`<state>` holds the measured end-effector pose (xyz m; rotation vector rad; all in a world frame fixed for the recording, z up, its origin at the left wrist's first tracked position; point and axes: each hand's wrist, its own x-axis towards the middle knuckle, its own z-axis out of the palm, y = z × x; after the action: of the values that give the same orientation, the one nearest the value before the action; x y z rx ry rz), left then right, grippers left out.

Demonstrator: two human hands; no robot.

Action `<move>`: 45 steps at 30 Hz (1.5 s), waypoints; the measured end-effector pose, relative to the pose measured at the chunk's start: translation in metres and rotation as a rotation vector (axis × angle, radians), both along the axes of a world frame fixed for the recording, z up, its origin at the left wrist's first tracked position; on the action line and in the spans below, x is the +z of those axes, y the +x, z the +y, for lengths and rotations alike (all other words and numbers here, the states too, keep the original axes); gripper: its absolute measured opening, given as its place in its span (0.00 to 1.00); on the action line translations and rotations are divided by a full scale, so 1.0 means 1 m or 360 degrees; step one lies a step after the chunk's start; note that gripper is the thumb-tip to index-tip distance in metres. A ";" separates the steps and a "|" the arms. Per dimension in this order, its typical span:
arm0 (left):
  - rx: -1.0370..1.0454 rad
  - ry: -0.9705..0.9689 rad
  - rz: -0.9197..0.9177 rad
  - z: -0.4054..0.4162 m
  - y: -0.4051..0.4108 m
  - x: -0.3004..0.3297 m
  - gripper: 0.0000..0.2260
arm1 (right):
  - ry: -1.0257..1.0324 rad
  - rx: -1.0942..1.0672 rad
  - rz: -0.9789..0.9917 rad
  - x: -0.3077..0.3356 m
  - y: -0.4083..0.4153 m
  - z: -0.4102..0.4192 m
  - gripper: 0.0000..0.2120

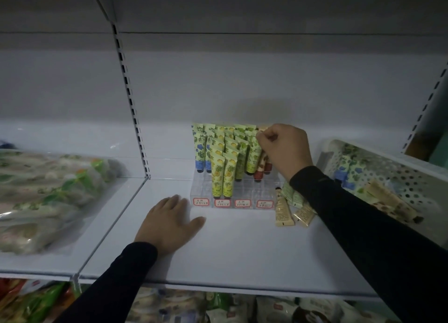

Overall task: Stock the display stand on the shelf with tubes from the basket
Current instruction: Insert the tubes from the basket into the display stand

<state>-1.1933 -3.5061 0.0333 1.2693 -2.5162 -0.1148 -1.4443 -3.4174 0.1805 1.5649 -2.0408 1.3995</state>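
Hands first: our right hand (283, 148) pinches a tube (263, 128) at the display stand's (242, 191) back right corner; our left hand (169, 221) lies flat, released, on the shelf (230, 254) just left of the stand. Basket (412, 177) sits right of our right forearm, loose tubes (282, 208) under it.

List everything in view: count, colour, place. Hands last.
Stand: one, clear, red-edged labels in front, mid shelf.
Tubes in stand: many; blue-flowered at left, yellow, green, brown at right; upright, caps down.
Loose tubes: several, cream, flat on shelf right of stand.
Basket: one, white, perforated, far right, holding tubes.
Bags: several, clear with green print, left shelf.
Shelf: white.
Lower goods: packets, mixed colours, count unclear.
Left hand: flat on shelf.
Right hand: grip on a brown tube at stand's right column.
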 end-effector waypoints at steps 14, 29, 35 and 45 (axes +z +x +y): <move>-0.0023 -0.0023 0.0036 -0.002 0.002 -0.002 0.21 | 0.0060 -0.0126 0.0265 -0.018 0.005 -0.018 0.11; -0.0016 -0.0026 0.0058 -0.004 0.002 -0.005 0.20 | 0.0163 -0.0166 0.0265 -0.017 0.004 -0.026 0.13; 0.0007 0.0023 0.0034 -0.005 0.003 -0.006 0.20 | 0.0207 -0.0133 0.0169 -0.010 -0.001 -0.029 0.14; -0.0004 0.0000 0.0047 -0.004 0.003 -0.005 0.21 | 0.0191 -0.0167 0.0176 -0.014 -0.001 -0.033 0.13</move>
<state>-1.1908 -3.5104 0.0282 1.2554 -2.4927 -0.1333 -1.4452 -3.4502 0.1668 1.5197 -2.1418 1.1476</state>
